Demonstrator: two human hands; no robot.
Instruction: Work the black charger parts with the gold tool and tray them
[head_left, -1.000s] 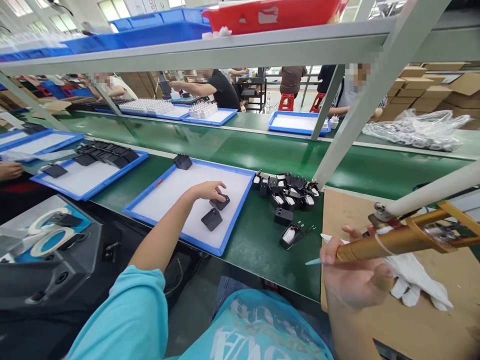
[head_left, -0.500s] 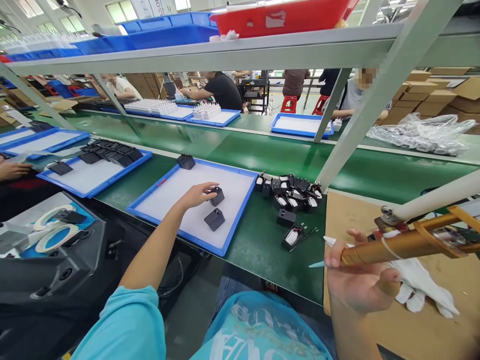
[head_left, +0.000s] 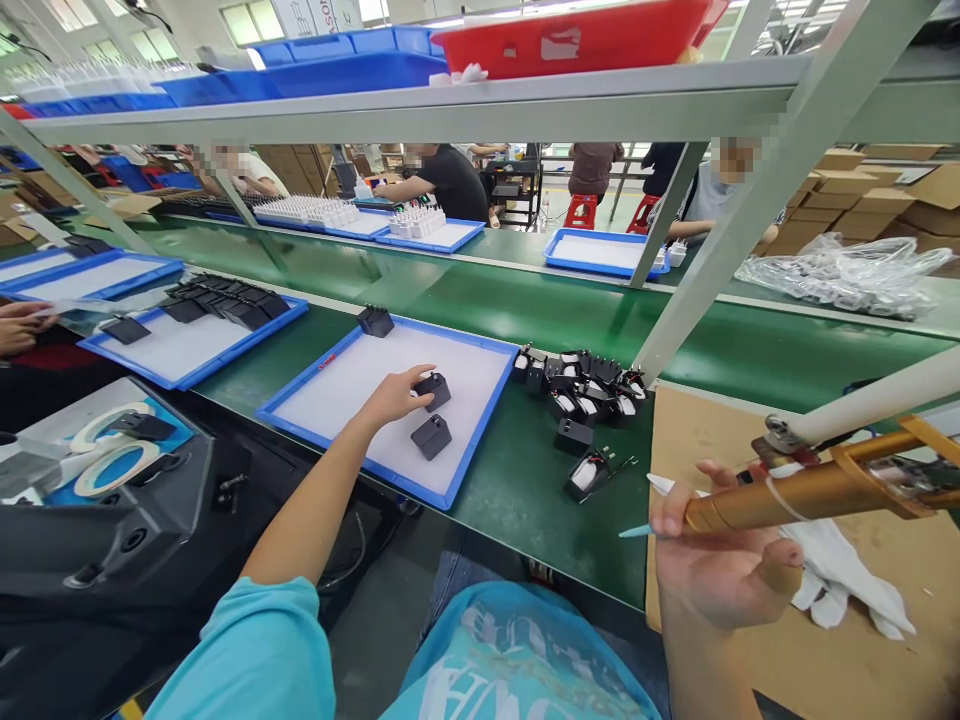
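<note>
My left hand [head_left: 395, 396] has its thumb and fingertips closed on the near side of a black power adapter [head_left: 436, 391] on a white-bottomed blue tray [head_left: 296, 399]. Close to it lies a second black adapter [head_left: 431, 437]; another black piece [head_left: 376, 321] stands at the tray's far left corner. On the right, my right hand [head_left: 709, 565] is palm up behind a bronze cylindrical tool [head_left: 795, 500]. Its fingers curl around a slim stick with a pale-blue tip [head_left: 636, 531]. How the stick runs through the hand is hidden. A white pointed end [head_left: 661, 485] shows beside the fingers.
Open adapters with white parts [head_left: 592, 385] are heaped right of the tray. A white glove [head_left: 847, 575] lies on cardboard [head_left: 694, 430]. A slanted shelf post [head_left: 705, 260] rises behind. At far left a co-worker's hand [head_left: 22, 328] is near a tray of black adapters [head_left: 225, 300].
My left fingers have curled in more closely on the black adapter, which stays in about the same spot. My right hand has hardly moved. The view has shifted slightly.
</note>
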